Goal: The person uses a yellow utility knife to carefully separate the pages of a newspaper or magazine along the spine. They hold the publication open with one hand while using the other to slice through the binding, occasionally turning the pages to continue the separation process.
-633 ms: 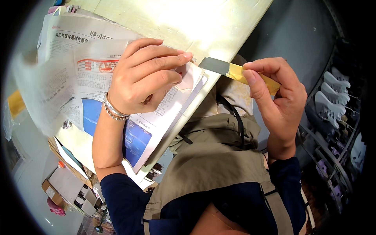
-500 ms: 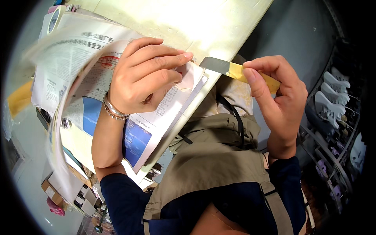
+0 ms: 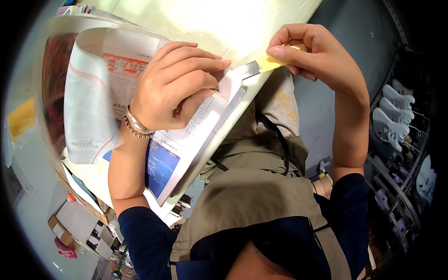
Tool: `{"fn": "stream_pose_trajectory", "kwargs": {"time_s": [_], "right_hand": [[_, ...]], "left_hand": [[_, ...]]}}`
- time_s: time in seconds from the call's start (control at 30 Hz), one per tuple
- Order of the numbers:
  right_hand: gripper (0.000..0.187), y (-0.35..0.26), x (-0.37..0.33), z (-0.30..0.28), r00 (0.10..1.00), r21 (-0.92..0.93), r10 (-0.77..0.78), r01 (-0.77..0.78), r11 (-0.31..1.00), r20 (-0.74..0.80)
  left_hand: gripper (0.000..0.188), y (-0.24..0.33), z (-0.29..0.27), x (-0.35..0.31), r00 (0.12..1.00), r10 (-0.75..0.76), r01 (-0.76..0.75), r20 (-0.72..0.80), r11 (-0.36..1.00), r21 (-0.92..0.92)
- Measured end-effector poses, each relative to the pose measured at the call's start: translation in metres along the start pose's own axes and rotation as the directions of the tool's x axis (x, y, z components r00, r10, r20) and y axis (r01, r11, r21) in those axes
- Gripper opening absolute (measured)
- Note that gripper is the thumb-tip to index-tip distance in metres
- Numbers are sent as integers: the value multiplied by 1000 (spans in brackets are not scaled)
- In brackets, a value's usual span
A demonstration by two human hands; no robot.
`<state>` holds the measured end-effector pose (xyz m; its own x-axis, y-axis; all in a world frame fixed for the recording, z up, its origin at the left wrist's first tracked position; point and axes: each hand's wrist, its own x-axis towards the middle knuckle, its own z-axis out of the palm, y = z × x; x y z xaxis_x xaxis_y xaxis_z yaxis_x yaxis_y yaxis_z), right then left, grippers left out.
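Note:
My right hand [image 3: 317, 56] is closed around the yellow-wrapped handle of a flat metal blade [image 3: 248, 70]. The blade's grey end points left and lies at the table edge, close to the fingertips of my left hand [image 3: 175, 88]. That left hand has a metal bangle and a beaded bracelet at its wrist. It rests on a newspaper [image 3: 170, 137], fingers curled toward the thumb. A pale, thin piece [image 3: 227, 85] shows beside its fingertips; what the fingers grip underneath is hidden.
Left of my forearm a newspaper sheet [image 3: 88, 98] curls up off the stack. The pale table [image 3: 196, 18] reaches away at the top. White plastic shapes [image 3: 392, 123] hang on a rack at right. A cardboard box [image 3: 63, 228] sits lower left.
My right hand has moved up and left, bringing the blade's tip down by the left fingertips. The newspaper sheet at left has flapped over toward my left forearm. My left hand has barely moved.

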<state>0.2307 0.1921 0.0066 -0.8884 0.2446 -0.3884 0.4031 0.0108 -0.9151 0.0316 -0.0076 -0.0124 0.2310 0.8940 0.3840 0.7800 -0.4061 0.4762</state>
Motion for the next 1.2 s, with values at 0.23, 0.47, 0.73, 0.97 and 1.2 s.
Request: {"fn": "stream_pose_trajectory", "kwargs": {"time_s": [0.23,0.47,0.73,0.97,1.2], "right_hand": [[24,1,17,18,988,-56,-89,97,994,128],[25,1,3,33,993,-29,-30,33,999,116],[19,6,-20,93,990,128,5,-23,991,142],[15,7,-34,155,974,170,14,-54,984,224],[20,5,-44,195,980,213,41,-84,973,196]], "left_hand": [[14,-3,0,-1,999,-37,41,34,994,-104],[9,-15,-8,-5,999,-52,43,-17,937,-347],[8,-31,9,-23,956,-279,123,-90,661,-740],[15,-53,12,-18,967,-189,-46,-173,536,-843],[15,-55,14,-12,953,-273,16,-134,486,-874]]}}
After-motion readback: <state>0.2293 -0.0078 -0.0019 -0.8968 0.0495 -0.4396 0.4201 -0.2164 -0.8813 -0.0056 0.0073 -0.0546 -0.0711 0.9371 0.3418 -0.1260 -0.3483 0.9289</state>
